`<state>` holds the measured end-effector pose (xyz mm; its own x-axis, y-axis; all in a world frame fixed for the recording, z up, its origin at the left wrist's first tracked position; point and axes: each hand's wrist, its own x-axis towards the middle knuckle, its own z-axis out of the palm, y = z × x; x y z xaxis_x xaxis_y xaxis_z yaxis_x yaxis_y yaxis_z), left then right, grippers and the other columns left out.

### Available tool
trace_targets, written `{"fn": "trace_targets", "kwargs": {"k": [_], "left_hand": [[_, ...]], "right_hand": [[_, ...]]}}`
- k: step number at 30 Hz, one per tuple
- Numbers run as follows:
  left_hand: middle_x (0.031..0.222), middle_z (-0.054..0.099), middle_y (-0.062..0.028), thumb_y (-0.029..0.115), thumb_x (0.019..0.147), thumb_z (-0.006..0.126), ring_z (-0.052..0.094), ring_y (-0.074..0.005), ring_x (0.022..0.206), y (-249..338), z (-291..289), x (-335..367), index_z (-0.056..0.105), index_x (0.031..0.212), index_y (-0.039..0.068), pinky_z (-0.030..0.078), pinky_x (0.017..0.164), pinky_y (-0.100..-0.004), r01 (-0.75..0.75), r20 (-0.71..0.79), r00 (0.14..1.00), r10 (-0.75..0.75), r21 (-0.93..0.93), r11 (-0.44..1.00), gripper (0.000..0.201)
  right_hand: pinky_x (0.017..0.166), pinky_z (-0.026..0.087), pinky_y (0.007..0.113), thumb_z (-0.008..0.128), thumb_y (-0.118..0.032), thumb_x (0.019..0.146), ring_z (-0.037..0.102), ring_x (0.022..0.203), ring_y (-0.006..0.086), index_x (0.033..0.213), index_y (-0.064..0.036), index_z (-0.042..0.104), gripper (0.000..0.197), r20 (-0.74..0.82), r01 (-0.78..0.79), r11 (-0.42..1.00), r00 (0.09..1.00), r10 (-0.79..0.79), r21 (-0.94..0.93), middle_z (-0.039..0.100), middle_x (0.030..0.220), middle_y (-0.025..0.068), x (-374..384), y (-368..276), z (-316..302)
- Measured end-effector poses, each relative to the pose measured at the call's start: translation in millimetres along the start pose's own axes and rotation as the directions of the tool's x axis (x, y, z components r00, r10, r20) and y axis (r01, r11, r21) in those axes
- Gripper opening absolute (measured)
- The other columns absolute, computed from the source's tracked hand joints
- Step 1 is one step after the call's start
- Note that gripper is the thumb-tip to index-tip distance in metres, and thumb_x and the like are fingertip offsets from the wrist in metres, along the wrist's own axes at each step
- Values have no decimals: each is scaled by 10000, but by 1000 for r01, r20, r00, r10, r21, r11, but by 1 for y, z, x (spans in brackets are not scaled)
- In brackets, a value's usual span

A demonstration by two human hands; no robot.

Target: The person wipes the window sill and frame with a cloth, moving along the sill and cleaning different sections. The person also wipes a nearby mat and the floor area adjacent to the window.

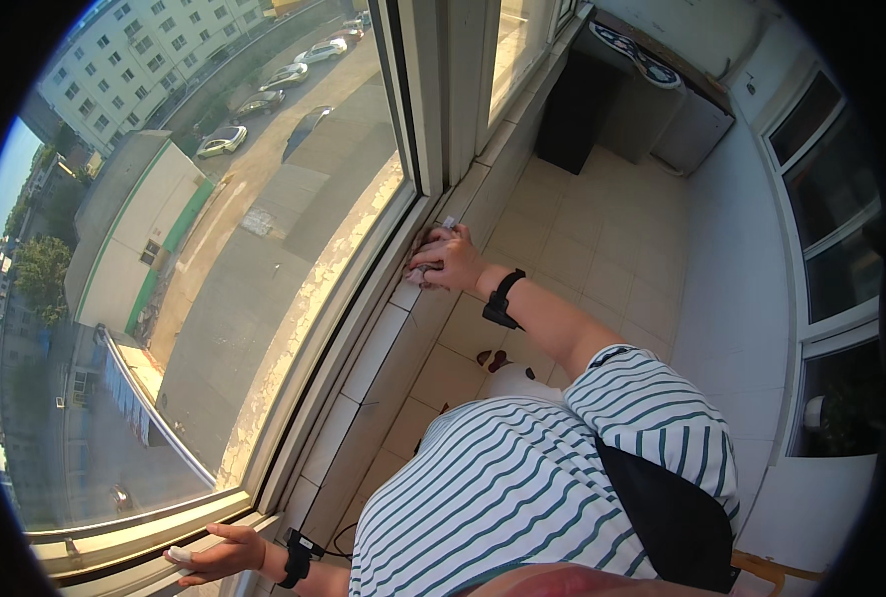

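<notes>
Pinkish-grey cloth (420,278) — in right hand (451,261)

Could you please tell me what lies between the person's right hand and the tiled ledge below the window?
In the head view, a crumpled, pale cloth lies between the right hand and the tiled ledge.

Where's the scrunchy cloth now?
Just above the middle of the head view, the crumpled cloth is under the person's right hand, on the tiled windowsill beside the window frame.
</notes>
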<state>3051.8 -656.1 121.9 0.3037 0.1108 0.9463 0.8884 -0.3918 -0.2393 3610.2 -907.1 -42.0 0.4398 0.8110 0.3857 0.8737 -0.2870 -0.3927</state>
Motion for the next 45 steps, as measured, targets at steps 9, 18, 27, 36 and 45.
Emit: {"fn": "trace_targets", "kwargs": {"k": [9,18,27,36,45], "left_hand": [[1600,360,-320,457,1040,518,298,-521,1515,76,-41,-2,334,1583,-67,252,1229,-625,133,30,991,-133,12,991,777],[1603,391,-246,271,1024,551,384,-455,1498,315,-17,51,322,1591,18,304,1238,-610,-39,195,973,125,-394,918,661],[1575,411,-270,227,995,633,415,-483,1467,433,-15,88,377,1539,19,333,1213,-641,-23,218,955,200,-619,785,636],[1565,419,-256,267,1025,595,426,-447,1464,530,33,119,370,1532,28,344,1217,-603,-173,-25,971,237,-758,629,604],[1543,466,-256,222,954,658,449,-461,1456,672,44,153,393,1542,55,309,1237,-572,-301,-232,941,247,-906,298,666]], "right_hand": [[969,579,385,681,-159,903,695,1109,321,1273,-82,722,380,-145,-375,821,869,473,429,737,1169,166,35,180,-76],[897,541,264,684,-58,1002,650,1072,111,1349,-59,572,365,-625,410,614,760,178,674,673,1196,42,156,176,-262],[989,494,452,813,-69,778,528,1212,393,1311,-186,711,555,-818,322,947,550,-169,20,539,1370,165,186,174,-212],[926,519,479,833,-174,768,601,1169,306,1250,-223,700,502,-369,8,997,929,20,74,655,1300,33,41,220,-119],[836,525,439,788,-386,804,629,1019,176,1118,-295,755,329,-104,211,977,972,-210,7,715,1162,-92,45,230,-110]]}}
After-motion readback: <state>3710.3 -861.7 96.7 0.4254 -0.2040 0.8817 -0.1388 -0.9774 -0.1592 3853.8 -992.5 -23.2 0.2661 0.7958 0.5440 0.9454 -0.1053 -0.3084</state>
